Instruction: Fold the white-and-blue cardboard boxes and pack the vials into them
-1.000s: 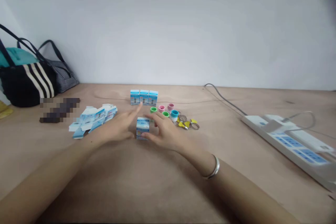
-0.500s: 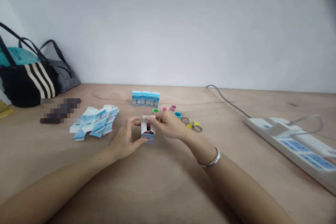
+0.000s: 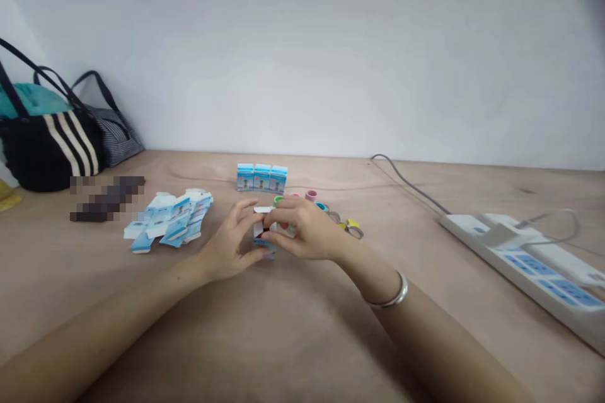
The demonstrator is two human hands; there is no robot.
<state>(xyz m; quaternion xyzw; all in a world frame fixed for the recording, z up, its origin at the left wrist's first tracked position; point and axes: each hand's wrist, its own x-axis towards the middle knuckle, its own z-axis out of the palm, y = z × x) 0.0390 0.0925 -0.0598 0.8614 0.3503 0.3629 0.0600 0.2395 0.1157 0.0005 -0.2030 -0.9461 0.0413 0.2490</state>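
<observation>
1. The left hand point(image 3: 229, 240) and right hand point(image 3: 306, 228) are both gripping a small white-and-blue cardboard carton point(image 3: 263, 245), which sits between them just above the plywood counter point(image 3: 302, 340), or perhaps on it; the view cannot settle which.
2. The left fingers point(image 3: 246, 209) are curling around the carton's left side, while the right fingers point(image 3: 283, 219) are pinching across its top from the right.
3. The carton's long axis is standing roughly upright, with a thin white flap point(image 3: 263, 209) poking out behind the fingers. The right hand is covering more of it.
4. Three upright blue-and-white boxes point(image 3: 261, 178) are standing in a tight row beyond the hands.
5. Flat, glossy, die-cut carton blanks point(image 3: 170, 219) are lying in a loose heap to the left, and small coloured plastic rings point(image 3: 311, 195) and metal hose clamps point(image 3: 347, 225) are scattered to the right.
</observation>
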